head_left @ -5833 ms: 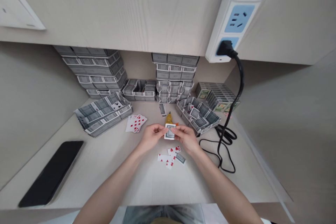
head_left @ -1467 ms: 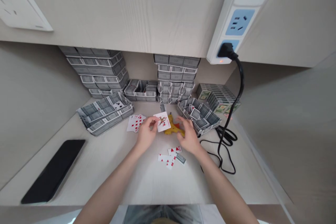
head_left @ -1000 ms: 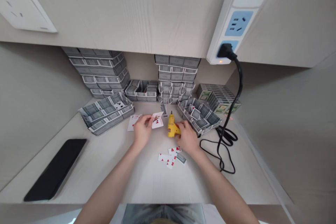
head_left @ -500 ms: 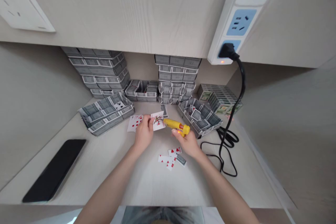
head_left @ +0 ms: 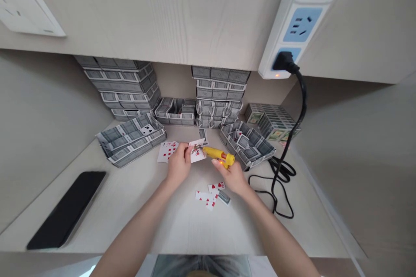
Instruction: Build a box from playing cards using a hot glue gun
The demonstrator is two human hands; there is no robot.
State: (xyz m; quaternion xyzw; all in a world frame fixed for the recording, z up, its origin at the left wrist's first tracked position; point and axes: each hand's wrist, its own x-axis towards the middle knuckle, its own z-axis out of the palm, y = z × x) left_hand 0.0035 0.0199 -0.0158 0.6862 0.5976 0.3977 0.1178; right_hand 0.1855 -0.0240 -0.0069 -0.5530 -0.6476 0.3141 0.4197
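My left hand (head_left: 179,163) pinches a joker playing card (head_left: 197,150) by its left edge, above the desk. A yellow glue gun (head_left: 217,155) is held in my right hand (head_left: 233,176), its nozzle over the face of the joker card. An orange light shows on the gun near my thumb. Just left of my left hand lies a red diamond card (head_left: 165,151). Several cut card pieces (head_left: 212,195), mostly with red marks and one showing a grey back, lie on the desk nearer to me.
Open card-built trays stand at left (head_left: 131,138) and right (head_left: 247,145), with stacked card boxes (head_left: 218,95) behind. A black phone-like slab (head_left: 67,210) lies left. A black cable (head_left: 303,99) hangs from a power strip (head_left: 292,30) to the right side.
The joker card is tilted differently, and the gun's nozzle now overlaps its face instead of sitting at its right edge. My hands have barely moved.
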